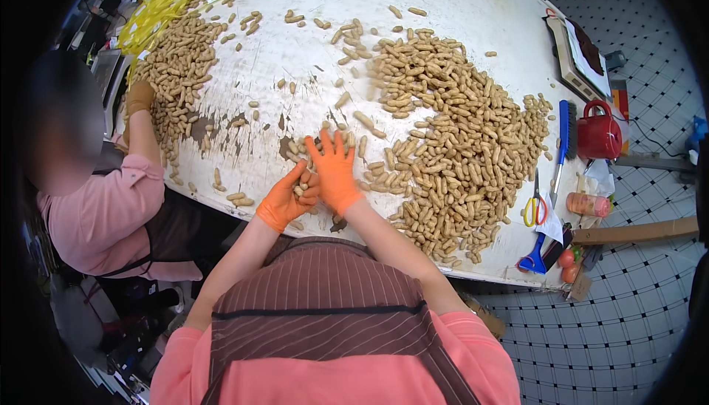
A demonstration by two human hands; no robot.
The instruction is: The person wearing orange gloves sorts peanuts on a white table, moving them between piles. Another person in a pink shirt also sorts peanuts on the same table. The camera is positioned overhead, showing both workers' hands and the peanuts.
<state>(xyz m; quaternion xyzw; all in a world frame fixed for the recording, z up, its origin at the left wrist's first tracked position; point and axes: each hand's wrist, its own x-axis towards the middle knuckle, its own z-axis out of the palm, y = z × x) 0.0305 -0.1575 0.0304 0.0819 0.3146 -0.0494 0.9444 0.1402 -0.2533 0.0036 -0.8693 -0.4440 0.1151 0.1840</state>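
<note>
On a worn white table point(266, 100) lies a large pile of unshelled peanuts point(476, 139), to the right of my hands. My left hand point(291, 194), in an orange glove, curls around several peanuts point(301, 187) near the table's front edge. Right beside it, my right hand point(334, 175), gloved the same way, is spread palm down with its fingers apart. Loose peanuts point(346, 139) lie around and beyond its fingertips; whether any are under the palm is hidden. Other single peanuts point(364, 119) are scattered between my hands and the pile.
A co-worker point(105, 205) at the left reaches a gloved hand point(140, 97) into a second peanut heap point(185, 61). Yellow straps point(160, 11) lie behind it. Along the right edge are scissors point(535, 208), a blue-handled brush point(565, 128), a red mug point(599, 132) and a scale point(576, 58).
</note>
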